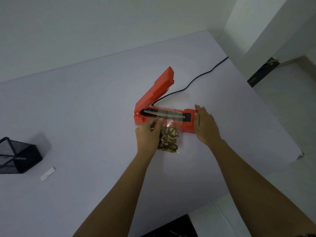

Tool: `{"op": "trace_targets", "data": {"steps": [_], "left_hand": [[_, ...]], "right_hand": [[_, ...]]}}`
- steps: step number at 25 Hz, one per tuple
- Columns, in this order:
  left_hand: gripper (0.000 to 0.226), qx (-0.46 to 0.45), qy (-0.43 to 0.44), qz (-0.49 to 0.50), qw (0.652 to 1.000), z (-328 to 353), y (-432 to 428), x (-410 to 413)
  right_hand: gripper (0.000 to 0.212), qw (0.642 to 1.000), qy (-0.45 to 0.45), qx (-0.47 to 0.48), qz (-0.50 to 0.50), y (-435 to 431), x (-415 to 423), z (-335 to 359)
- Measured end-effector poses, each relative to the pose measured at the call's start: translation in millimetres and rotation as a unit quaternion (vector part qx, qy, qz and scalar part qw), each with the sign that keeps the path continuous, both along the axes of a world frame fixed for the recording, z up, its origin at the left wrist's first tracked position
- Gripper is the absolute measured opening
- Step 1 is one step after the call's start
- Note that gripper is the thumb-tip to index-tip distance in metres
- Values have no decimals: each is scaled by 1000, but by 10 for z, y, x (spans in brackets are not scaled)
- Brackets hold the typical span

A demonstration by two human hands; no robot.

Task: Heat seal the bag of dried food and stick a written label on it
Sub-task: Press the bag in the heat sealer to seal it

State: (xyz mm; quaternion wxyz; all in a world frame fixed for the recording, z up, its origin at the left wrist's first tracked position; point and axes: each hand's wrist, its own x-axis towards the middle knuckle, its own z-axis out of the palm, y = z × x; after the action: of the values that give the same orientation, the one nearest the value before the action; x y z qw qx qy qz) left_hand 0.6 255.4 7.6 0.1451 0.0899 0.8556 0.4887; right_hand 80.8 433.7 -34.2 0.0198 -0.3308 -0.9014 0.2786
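An orange heat sealer (189,124) lies in the middle of the white table (85,117), its lid (156,89) raised at an angle. A clear bag of brown dried food (169,139) lies in front of it, with its open top laid across the sealing strip. My left hand (147,134) pinches the bag's left edge near the strip. My right hand (204,125) rests flat on the sealer's right end, fingers together. A small white label strip (48,173) lies at the left.
A black mesh pen holder (18,155) stands at the left edge, next to the label. The sealer's black cord (196,79) runs back right off the table. The table's right edge drops to a pale floor.
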Motion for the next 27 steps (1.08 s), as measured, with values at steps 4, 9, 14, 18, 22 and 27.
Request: {"op": "trace_targets", "data": {"steps": [4,9,14,18,22,27], "left_hand": [[19,55,-54,9,997,-7,-55,24],[16,139,-134,27,981,-26,-262,72],[13,162,-110,47,980,5,-841,82],[13,141,-110,97,979,-102,-1499,124],[13,114,-113,135,978,-267,-2019,187],[14,73,-129,151,978,-452,-2378,279]], "right_hand": [[46,1000,-2,4,-5,17,6,-28],[51,999,6,29,-14,18,8,-21],[32,962,223,-27,-157,-750,158,180],[22,926,148,-338,-78,-1740,71,142],[11,873,113,-472,-45,-2351,-164,86],[10,869,111,-479,-49,-2708,-251,-55]]}}
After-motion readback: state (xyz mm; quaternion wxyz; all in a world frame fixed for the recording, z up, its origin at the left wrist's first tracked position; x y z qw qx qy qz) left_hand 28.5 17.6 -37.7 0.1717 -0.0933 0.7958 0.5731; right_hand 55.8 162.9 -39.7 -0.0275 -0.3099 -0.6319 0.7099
